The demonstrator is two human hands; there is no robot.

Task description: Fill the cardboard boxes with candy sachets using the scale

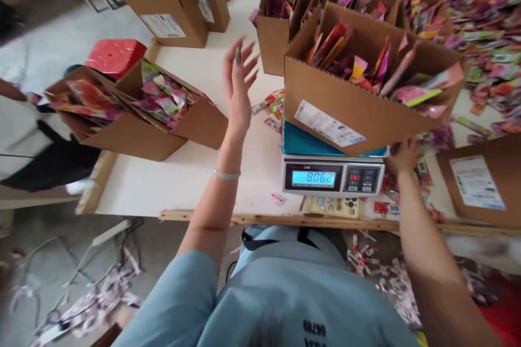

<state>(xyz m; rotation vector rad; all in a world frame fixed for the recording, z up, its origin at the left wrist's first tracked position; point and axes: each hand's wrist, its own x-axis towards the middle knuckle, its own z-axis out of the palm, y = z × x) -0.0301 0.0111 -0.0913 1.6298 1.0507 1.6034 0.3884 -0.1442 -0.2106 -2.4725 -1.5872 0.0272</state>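
My left hand [240, 84] is raised over the white table, fingers spread, holding nothing. It is left of a cardboard box [325, 97] that sits askew on a digital scale [334, 176]. Small colourful snack packets [366, 68] fill this box, and a white label is on its near side. The lit display of the scale reads 8062. My right hand [402, 158] is low beside the scale's right edge, near loose packets on the tabletop. Blur and the box's shadow keep me from telling whether its fingers grip anything.
Two packet-filled boxes [142, 130] stand at the table's left edge, near a red stool [116, 57]. More boxes [163, 5] line the back. Loose packets [480, 27] are heaped at the right, beyond a labelled box [484, 179]. Paper strips [106, 293] litter the floor.
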